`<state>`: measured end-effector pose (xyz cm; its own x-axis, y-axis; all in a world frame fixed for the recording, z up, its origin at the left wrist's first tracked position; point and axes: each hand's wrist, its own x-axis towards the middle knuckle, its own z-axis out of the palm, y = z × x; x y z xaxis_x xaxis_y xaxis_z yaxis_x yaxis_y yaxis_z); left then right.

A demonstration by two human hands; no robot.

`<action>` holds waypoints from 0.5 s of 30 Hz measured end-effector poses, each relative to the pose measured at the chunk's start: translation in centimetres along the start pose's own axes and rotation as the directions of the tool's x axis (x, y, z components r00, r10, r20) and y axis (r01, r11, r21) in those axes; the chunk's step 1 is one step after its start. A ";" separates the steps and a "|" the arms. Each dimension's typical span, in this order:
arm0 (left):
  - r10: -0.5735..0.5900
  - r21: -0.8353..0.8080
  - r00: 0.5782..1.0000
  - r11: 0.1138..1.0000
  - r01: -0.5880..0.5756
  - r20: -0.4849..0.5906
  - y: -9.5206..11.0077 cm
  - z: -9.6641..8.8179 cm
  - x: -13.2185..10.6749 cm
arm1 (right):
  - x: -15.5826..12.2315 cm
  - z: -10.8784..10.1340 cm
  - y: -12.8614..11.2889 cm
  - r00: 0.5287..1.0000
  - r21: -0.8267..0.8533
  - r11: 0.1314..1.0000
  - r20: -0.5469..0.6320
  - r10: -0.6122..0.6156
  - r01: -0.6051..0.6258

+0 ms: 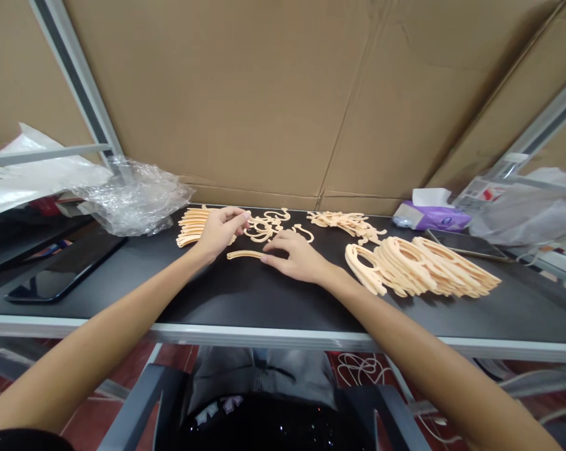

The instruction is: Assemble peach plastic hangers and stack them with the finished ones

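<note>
Forearms: both bare forearms (118, 319) reach forward from the seated person's lap, in grey jeans (264, 376), over the desk's pale metal edge (264, 335).
Left hand: the left hand (221, 232) is raised, fingertips pinched together above the peach plastic hooks (264, 227); whether it holds anything is impossible to tell.
Right hand: the right hand (295, 257) lies open, its fingers (273, 262) touching the end of a curved peach strip (244, 254).
Pieces: a small stack of arched peach pieces (192, 227) sits just behind the left hand, a tangled heap (344, 224) lies further right, and a large fanned pile (419, 266) lies beyond the right hand.
Desk: black-topped (264, 297), carrying a purple tissue box (432, 217), a phone (466, 244) and a dark tablet (64, 266).
Room: crumpled bubble wrap (137, 197) and flattened cardboard (226, 94) stand behind; red floor tiles (90, 419) show below.
</note>
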<state>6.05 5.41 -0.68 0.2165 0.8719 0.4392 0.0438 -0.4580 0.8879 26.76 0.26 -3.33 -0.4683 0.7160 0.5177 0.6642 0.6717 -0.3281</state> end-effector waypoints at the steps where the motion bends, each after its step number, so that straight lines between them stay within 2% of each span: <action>1: -0.014 -0.015 1.000 1.000 0.014 0.000 0.1 0.0 0.0 | 0.0 0.0 0.0 1.000 -0.004 1.000 0.017 -0.008 0.009; 4: -0.046 -0.047 0.999 0.998 0.046 0.004 0.2 0.1 0.0 | 0.1 -0.2 0.1 0.999 -0.037 0.999 0.032 0.007 -0.006; 10: -0.062 -0.062 0.998 0.996 0.062 0.016 0.3 0.2 -0.1 | 0.1 -1.0 0.2 0.993 -0.127 0.986 0.015 0.114 -0.112; 13: -0.113 -0.112 0.991 0.986 0.120 0.069 0.6 0.3 -0.2 | 0.0 -0.6 0.3 0.998 -0.092 0.994 0.021 0.060 -0.058; 15: -0.170 -0.171 0.975 0.966 0.193 0.141 0.8 0.3 -0.4 | 0.0 -0.2 0.4 0.999 -0.076 0.997 0.034 0.006 -0.003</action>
<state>6.33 4.64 -0.20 0.3411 0.9039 0.2581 -0.0827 -0.2446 0.9661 27.13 0.45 -3.29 -0.4843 0.7258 0.4886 0.7080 0.6532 -0.2685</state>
